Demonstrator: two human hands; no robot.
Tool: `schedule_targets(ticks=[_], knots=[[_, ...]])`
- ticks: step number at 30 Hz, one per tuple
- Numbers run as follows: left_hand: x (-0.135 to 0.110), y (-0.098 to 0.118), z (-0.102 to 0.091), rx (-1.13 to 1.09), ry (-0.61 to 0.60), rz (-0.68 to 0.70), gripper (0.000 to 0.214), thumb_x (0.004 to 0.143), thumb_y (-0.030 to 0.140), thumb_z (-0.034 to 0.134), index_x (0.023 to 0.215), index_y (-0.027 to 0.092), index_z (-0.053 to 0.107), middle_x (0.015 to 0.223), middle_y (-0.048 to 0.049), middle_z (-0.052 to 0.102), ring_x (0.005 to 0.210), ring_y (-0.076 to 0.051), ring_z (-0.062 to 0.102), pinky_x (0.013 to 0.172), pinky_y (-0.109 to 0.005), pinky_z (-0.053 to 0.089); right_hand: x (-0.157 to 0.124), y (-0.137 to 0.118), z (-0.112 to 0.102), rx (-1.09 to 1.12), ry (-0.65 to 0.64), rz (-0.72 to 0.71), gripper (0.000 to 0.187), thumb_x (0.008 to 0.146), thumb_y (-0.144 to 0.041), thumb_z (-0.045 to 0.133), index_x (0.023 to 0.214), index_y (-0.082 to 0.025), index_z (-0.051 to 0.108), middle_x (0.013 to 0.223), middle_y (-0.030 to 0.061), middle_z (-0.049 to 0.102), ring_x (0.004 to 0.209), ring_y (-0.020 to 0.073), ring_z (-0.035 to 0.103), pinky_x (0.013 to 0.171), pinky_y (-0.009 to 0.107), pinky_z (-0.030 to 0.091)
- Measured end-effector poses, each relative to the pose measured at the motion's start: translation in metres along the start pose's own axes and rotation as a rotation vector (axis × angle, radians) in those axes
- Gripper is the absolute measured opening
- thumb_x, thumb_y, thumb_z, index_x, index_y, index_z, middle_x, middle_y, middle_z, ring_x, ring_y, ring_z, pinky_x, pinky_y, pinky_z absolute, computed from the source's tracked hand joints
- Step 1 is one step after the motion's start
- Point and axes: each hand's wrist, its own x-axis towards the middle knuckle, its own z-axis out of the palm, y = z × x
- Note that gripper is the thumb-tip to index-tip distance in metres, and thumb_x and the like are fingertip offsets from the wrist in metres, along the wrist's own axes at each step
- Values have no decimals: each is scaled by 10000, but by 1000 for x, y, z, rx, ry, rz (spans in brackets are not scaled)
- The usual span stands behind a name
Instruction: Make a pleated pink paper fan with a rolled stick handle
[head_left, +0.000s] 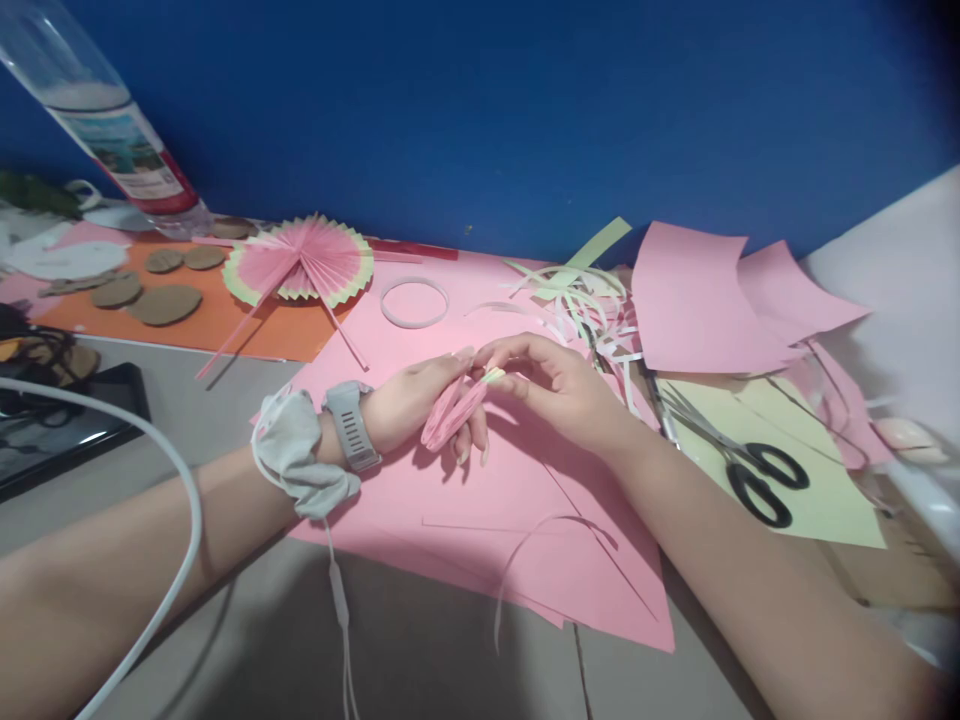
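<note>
A folded pink paper piece with a pale green edge [454, 408] is held between both my hands over a large pink sheet [525, 520]. My left hand [420, 400], with a grey watch and a scrunchie at the wrist, closes its fingers round the lower part of the folds. My right hand [551, 385] pinches the top end near the green edge. A finished pink and green paper fan [300, 262] lies open farther back on an orange sheet [225, 320].
Black-handled scissors [750, 465] lie on a pale yellow sheet at the right. Loose pink sheets [697, 300] and paper strips [577, 290] lie behind. A white ring [414, 302], brown card ovals [165, 300], a plastic bottle [112, 130], a white cable [180, 480] and a dark tray [67, 430] are at the left.
</note>
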Motion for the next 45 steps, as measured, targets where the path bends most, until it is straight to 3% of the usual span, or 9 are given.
schedule_targets(ticks=[4,8,20,26,34,45], knots=[[0,-1,-3,-12,18,-14,596,955,443,259,693,54,627,525,-115,657,346,-183,583,279,-241,432,0,2,2,31,17,15,120,852,-311,627,910,-210,597,1026,31,652,1004,172,603,914,318,450],[-1,-1,-3,-13,9,-64,683,949,482,243,591,47,630,492,-125,636,324,-179,573,234,-215,376,0,1,3,47,18,23,127,854,-321,621,903,-207,591,1032,40,649,1019,182,602,928,336,453],[-2,2,0,-8,31,-62,699,961,449,214,530,74,615,439,-99,611,287,-135,523,228,-189,332,0,2,6,42,44,33,118,854,-307,625,915,-213,589,1022,29,650,995,167,607,898,312,476],[-1,5,1,41,42,-111,738,967,448,161,471,100,583,308,-42,475,237,-109,435,265,-194,348,-1,3,8,61,65,33,117,849,-312,630,906,-218,591,1053,25,647,1022,165,604,927,318,459],[-1,4,1,-12,23,-113,749,961,453,161,460,98,588,317,-56,487,229,-112,426,257,-205,338,-1,3,10,38,84,31,136,862,-339,609,926,-222,584,1043,35,644,1021,175,597,912,326,468],[0,5,3,8,100,-135,767,958,466,169,426,91,576,283,-40,426,206,-94,373,248,-191,295,-1,6,16,95,112,6,101,872,-296,603,936,-225,571,1033,24,619,1028,161,584,936,306,447]])
